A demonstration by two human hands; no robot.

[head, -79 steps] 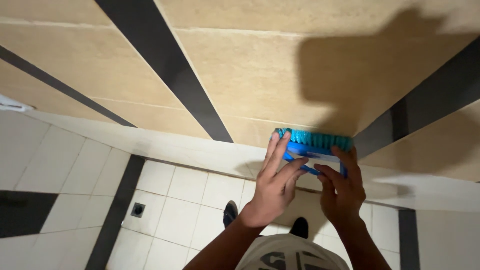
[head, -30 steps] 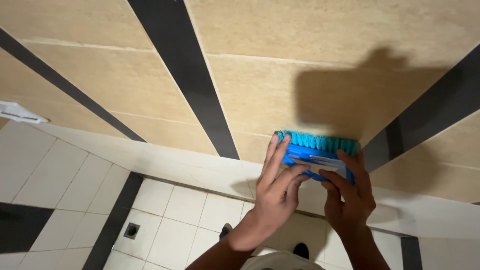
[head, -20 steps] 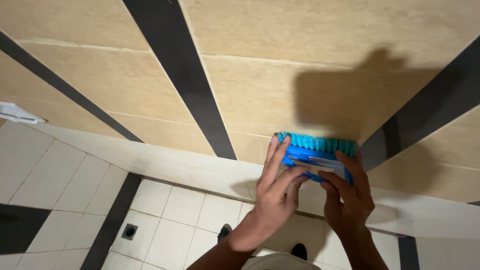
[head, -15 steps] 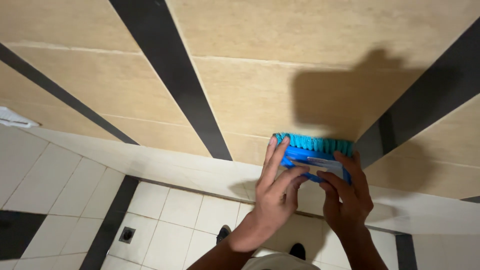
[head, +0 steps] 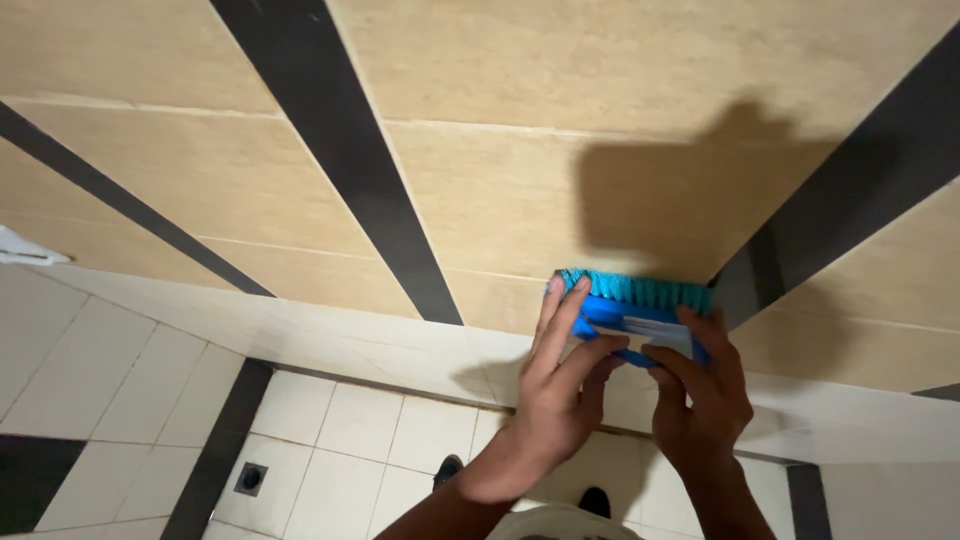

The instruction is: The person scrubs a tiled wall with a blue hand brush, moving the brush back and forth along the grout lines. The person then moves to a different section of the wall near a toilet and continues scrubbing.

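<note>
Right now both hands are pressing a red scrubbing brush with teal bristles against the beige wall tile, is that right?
Not quite: the scrubbing brush is blue, not red. The head view shows the left hand and right hand both on its blue back, with the teal bristles pressed against the beige wall tile.

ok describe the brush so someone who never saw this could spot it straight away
On the beige tiled wall crossed by black stripes, look low down, just left of the right-hand stripe. There the left hand and right hand press a blue scrub brush with teal bristles to the tile, the only brightly coloured thing.
</note>
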